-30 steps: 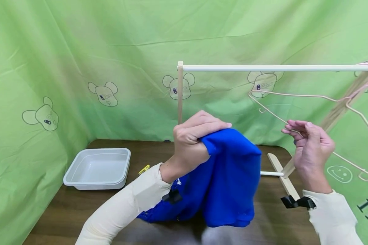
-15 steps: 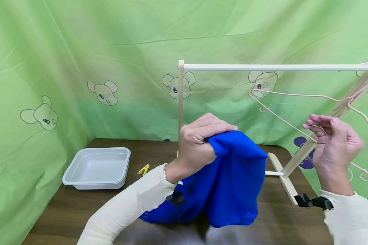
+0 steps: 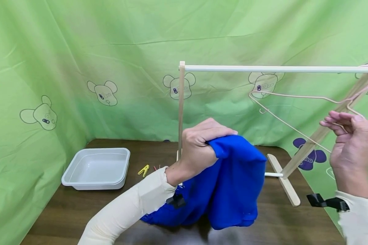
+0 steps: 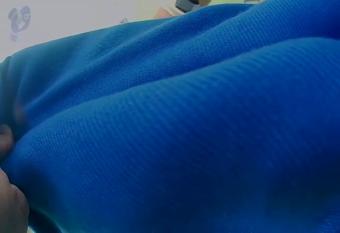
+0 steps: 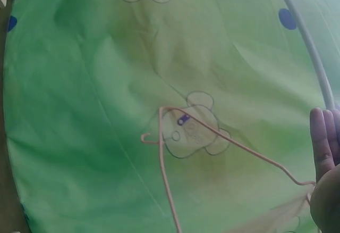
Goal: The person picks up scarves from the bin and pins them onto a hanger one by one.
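In the head view my left hand [image 3: 200,151] grips the upper edge of a blue knit garment [image 3: 237,183], which hangs in folds over the table. The garment's exact kind cannot be told. It fills most of the left wrist view, with fingertips [image 4: 6,140] at the left edge. My right hand [image 3: 354,146] is raised at the far right, palm showing and fingers loosely bent, with nothing visible in it. Close behind it, a pink wire hanger [image 3: 294,96] hangs by its hook at the right end of a white rail [image 3: 263,69]. Whether hand and hanger touch is unclear.
The rail belongs to a rack with wooden posts [image 3: 181,102] and a wooden foot [image 3: 283,180] on the brown table [image 3: 61,211]. At the left stands a white plastic tub [image 3: 95,185]. A yellow clothespin [image 3: 143,170] lies beside it. Green curtain [image 3: 135,54] surrounds the table.
My right hand has moved rightward along the hanger, towards the rack's right post. The left hand and the blue garment have shifted slightly right and down. The hanger stays on the rail.
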{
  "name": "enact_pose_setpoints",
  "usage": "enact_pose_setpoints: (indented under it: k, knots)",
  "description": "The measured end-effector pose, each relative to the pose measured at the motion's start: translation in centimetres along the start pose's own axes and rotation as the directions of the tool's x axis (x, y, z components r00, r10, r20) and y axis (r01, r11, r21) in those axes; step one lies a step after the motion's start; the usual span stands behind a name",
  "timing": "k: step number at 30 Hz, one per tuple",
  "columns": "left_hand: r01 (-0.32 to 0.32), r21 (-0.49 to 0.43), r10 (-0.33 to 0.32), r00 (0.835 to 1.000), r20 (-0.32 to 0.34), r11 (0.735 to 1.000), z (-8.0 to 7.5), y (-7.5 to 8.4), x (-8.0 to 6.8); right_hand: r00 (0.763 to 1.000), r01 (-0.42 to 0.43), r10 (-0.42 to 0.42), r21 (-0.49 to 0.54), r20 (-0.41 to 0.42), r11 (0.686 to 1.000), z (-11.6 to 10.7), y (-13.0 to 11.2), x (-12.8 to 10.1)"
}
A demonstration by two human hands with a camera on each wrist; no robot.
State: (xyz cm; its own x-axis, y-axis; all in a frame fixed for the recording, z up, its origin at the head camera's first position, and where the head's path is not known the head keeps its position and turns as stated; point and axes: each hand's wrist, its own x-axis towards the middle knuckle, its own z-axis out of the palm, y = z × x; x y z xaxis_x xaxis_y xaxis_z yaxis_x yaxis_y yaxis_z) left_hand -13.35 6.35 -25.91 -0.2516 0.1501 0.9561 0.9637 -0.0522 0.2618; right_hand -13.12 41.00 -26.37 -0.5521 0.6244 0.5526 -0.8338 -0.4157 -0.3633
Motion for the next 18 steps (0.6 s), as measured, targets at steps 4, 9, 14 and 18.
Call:
enact_pose_setpoints:
  k: [4,9,14,18]
  knots:
    - [0.018,0.017,-0.018,1.0,0.003,1.0,-0.2,-0.2,-0.5,0.998,-0.04,0.04,-0.003,-0.04,0.999,-0.1,-0.6,0.9]
    - [0.021,0.028,-0.021,1.0,0.0,0.999,-0.3,-0.3,-0.9,0.991,-0.092,0.085,-0.055,-0.105,0.994,-0.5,-0.9,2.1]
    - [0.03,0.023,-0.03,1.0,0.003,0.999,-0.3,-0.4,-0.8,0.993,-0.067,0.054,-0.118,-0.106,0.991,-0.9,-1.3,2.8]
    - [0.034,0.022,-0.034,0.999,0.003,0.999,-0.3,-0.5,-0.8,0.997,-0.011,-0.005,-0.219,-0.074,0.976,-1.0,-1.7,3.3]
